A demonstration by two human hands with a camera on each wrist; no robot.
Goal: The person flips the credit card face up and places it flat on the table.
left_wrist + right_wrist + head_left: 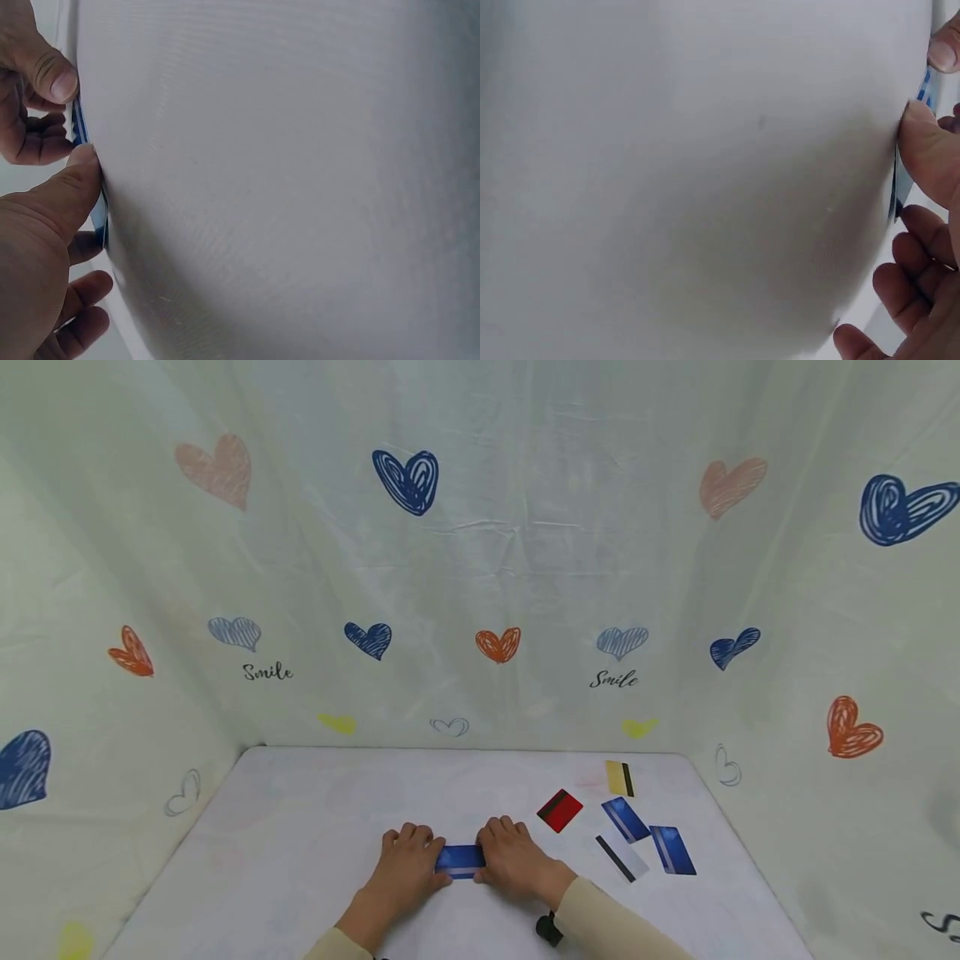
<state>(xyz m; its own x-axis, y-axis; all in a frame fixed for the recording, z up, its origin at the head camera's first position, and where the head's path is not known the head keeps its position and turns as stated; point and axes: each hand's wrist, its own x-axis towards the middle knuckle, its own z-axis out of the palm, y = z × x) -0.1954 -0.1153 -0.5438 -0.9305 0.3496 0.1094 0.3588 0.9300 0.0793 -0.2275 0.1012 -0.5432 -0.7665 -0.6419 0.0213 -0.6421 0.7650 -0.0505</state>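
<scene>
Between both hands, near the front of the table, is a blue card (461,857) with a pale stripe along its near edge. My left hand (407,862) pinches its left end, thumb at the near side and fingers at the far side. The right hand (513,857) grips the opposite end in the same way. Both wrist views show the card nearly edge-on, as a thin blue strip (100,214) by the left thumb (71,184) and close to the right thumb (928,146). Much of the card's ends is hidden under the fingers.
Right of the hands lie a red card (560,811), a yellow card (617,778), two blue cards, one (626,820) left of the other (675,850), and a white card (628,857) with a dark stripe. A heart-printed curtain (480,552) encloses the white table (300,827).
</scene>
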